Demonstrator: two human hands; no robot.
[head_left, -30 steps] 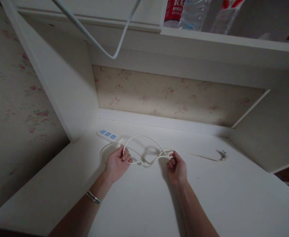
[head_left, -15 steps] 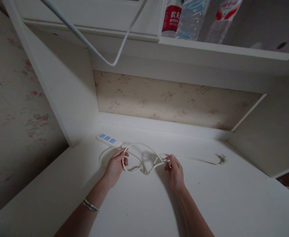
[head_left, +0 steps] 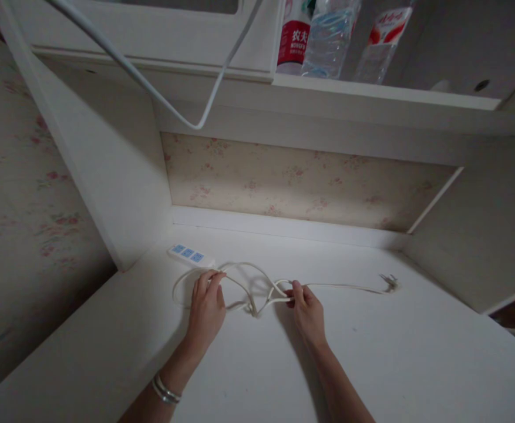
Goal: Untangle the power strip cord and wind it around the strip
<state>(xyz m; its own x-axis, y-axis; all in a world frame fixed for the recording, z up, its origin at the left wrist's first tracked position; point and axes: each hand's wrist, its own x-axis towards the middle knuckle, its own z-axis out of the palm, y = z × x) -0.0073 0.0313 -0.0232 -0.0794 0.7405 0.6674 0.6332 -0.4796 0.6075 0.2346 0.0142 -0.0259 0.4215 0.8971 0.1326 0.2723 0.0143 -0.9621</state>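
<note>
A white power strip with blue-marked sockets lies on the white desk. Its cream power cord spreads rightward in crossing loops, with a tangled crossing near the middle. My left hand, back upward and wearing silver bracelets, has its bent fingers on the cord just below the strip; the palm side is hidden. Between thumb and fingers, my right hand pinches strands at the right side of the loops. From there one strand runs to the plug, whose metal prongs show.
Above the desk, a shelf holds several plastic bottles. A separate white cable hangs down in front of the cabinet. Side panels and a floral-papered wall border the desk.
My left hand has turned its back upward and shifted its fingers along the cord. The loop it held up has dropped lower. My right hand keeps its pinch, with the thumb now more on top.
</note>
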